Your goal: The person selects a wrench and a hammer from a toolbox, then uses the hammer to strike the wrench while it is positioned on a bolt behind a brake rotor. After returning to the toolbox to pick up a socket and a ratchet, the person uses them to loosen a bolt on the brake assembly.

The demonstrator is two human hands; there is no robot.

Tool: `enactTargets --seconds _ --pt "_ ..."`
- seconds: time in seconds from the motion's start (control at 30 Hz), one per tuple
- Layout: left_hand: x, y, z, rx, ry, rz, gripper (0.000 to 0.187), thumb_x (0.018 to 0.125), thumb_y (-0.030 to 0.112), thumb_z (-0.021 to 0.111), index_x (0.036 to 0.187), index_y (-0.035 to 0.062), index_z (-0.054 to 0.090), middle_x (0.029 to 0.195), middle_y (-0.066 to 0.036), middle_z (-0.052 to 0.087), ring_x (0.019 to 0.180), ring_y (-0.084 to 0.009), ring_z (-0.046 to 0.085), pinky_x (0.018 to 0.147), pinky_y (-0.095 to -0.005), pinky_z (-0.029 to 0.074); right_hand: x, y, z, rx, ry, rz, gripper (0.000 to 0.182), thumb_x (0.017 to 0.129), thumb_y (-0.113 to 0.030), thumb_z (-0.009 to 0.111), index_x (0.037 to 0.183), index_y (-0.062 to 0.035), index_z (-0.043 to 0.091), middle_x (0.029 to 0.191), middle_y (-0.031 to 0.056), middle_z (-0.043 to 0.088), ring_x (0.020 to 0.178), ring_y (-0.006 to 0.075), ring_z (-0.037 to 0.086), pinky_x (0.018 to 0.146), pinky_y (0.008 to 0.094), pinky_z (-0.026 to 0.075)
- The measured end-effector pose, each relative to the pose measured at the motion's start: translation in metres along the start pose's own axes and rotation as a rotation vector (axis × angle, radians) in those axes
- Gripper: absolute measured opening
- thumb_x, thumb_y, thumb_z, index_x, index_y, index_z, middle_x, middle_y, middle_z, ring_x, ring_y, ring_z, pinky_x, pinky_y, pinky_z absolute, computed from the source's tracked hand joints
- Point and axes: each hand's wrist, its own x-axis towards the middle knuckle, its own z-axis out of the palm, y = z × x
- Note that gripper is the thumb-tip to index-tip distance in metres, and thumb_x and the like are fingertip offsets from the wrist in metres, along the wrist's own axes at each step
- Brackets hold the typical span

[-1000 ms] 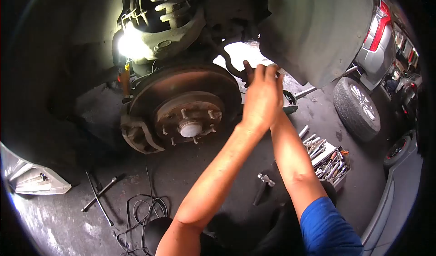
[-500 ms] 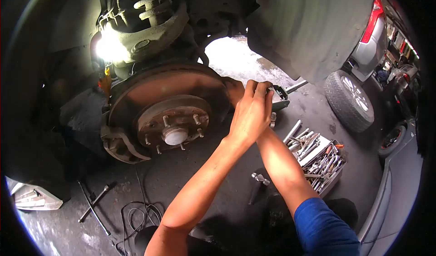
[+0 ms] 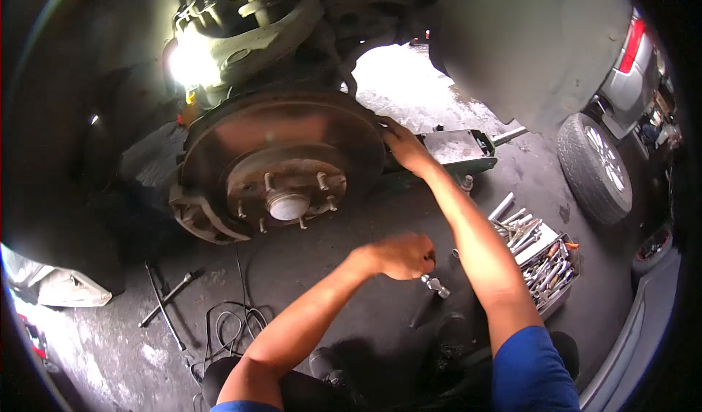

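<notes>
A brown, rust-tinted brake disc [image 3: 281, 130] with wheel studs around a pale hub cap [image 3: 289, 206] fills the middle. My right hand [image 3: 404, 147] is at the disc's right edge, fingers stretched against it; some fingertips are lost in shadow. My left hand [image 3: 401, 257] hangs in front of the disc, lower down, with curled fingers smeared by motion; whether anything is in them does not show. Just below it a ball-peen hammer [image 3: 436, 287] stands on the floor, its head shiny and its handle dark.
A coil spring [image 3: 256, 6] and bright work lamp [image 3: 194, 61] are above. To the right are a floor jack [image 3: 468, 165], a box of wrenches [image 3: 548, 273] and a loose wheel [image 3: 594, 167]. A cross wrench [image 3: 167, 302] and coiled cable [image 3: 234, 324] lie at lower left.
My left hand has left the disc's edge beside my right hand and moved down towards the hammer. My right hand stays at the disc. The whole view has shifted slightly.
</notes>
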Motion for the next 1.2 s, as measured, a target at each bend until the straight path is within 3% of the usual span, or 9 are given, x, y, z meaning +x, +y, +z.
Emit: enactTargets --seconds 0.27,0.37,0.6,0.7,0.73,0.8,0.9,1.1,1.2 --pt "0.04 0.006 0.023 0.386 -0.055 0.126 0.028 0.09 0.019 0.061 0.088 -0.006 0.074 0.096 -0.024 0.073 0.095 -0.0382 0.071 0.085 -0.0482 0.056 -0.005 0.032 -0.003 -0.276 0.081 -0.192 0.048 0.1 -0.03 0.059 0.145 -0.0132 0.051 0.131 0.0179 0.064 0.118 0.0309 0.061 0.102 0.0405 0.047" --pt "0.032 0.02 0.003 0.213 0.285 0.257 0.03 0.089 0.022 0.066 0.095 -0.0052 0.075 0.098 -0.021 0.074 0.095 -0.0393 0.071 0.084 -0.0481 0.056 -0.008 0.05 -0.011 -0.305 0.131 -0.263 0.05 0.1 -0.031 0.059 0.145 -0.0119 0.05 0.133 0.0183 0.062 0.121 0.0315 0.059 0.104 0.0408 0.045" --pt "-0.057 0.086 -0.068 0.4 0.266 0.111 0.041 0.092 0.034 0.065 0.103 -0.0044 0.075 0.107 -0.023 0.073 0.104 -0.0415 0.068 0.09 -0.0488 0.052 -0.005 0.085 -0.005 -0.387 0.219 -0.332 0.054 0.099 -0.033 0.059 0.146 -0.0086 0.048 0.138 0.0193 0.058 0.127 0.033 0.053 0.108 0.0414 0.04" --pt "-0.112 0.087 -0.064 0.395 0.239 -0.027 0.043 0.092 0.035 0.065 0.103 -0.0057 0.075 0.103 -0.026 0.072 0.104 -0.0434 0.067 0.09 -0.0494 0.052 0.011 0.09 0.005 -0.448 0.234 -0.386 0.055 0.099 -0.033 0.059 0.146 -0.0073 0.047 0.141 0.0197 0.055 0.13 0.0337 0.051 0.11 0.0417 0.038" --pt "-0.148 0.082 -0.056 0.375 0.345 0.084 0.04 0.094 0.033 0.062 0.1 -0.0045 0.075 0.099 -0.025 0.072 0.098 -0.0433 0.068 0.087 -0.0508 0.053 0.018 0.091 0.012 -0.472 0.238 -0.406 0.056 0.099 -0.034 0.059 0.146 -0.0068 0.047 0.142 0.0198 0.055 0.131 0.0339 0.05 0.11 0.0418 0.038" --pt "-0.21 0.073 -0.037 0.243 0.37 -0.088 0.039 0.098 0.036 0.058 0.106 -0.0004 0.071 0.101 -0.022 0.07 0.105 -0.0415 0.063 0.091 -0.0514 0.05 0.03 0.094 0.016 -0.522 0.251 -0.429 0.057 0.099 -0.034 0.059 0.147 -0.0059 0.046 0.143 0.0201 0.053 0.133 0.0343 0.048 0.112 0.042 0.037" --pt "-0.297 0.059 0.0 -0.028 0.652 -0.315 0.037 0.102 0.037 0.058 0.116 0.0049 0.069 0.108 -0.02 0.07 0.102 -0.0373 0.065 0.092 -0.0463 0.051 0.043 0.097 0.024 -0.58 0.268 -0.461 0.059 0.099 -0.035 0.059 0.147 -0.0045 0.046 0.145 0.0205 0.051 0.135 0.035 0.046 0.113 0.0422 0.035" --pt "-0.437 0.058 0.06 -0.246 1.34 -0.944 0.031 0.1 0.031 0.065 0.108 0.0013 0.069 0.077 -0.005 0.064 0.067 -0.01 0.055 0.061 -0.0305 0.048 0.058 0.111 0.028 -0.66 0.306 -0.479 0.062 0.098 -0.037 0.058 0.148 -0.0018 0.044 0.15 0.0213 0.047 0.141 0.0363 0.041 0.117 0.0428 0.031" --pt "-0.518 0.021 0.081 0.016 1.757 -1.026 0.026 0.099 0.026 0.065 0.111 0.0034 0.071 0.075 -0.002 0.062 0.062 -0.0081 0.053 0.057 -0.029 0.046 0.063 0.118 0.025 -0.666 0.32 -0.485 0.064 0.098 -0.038 0.058 0.148 -0.0004 0.043 0.152 0.0217 0.045 0.143 0.0369 0.039 0.119 0.043 0.029"
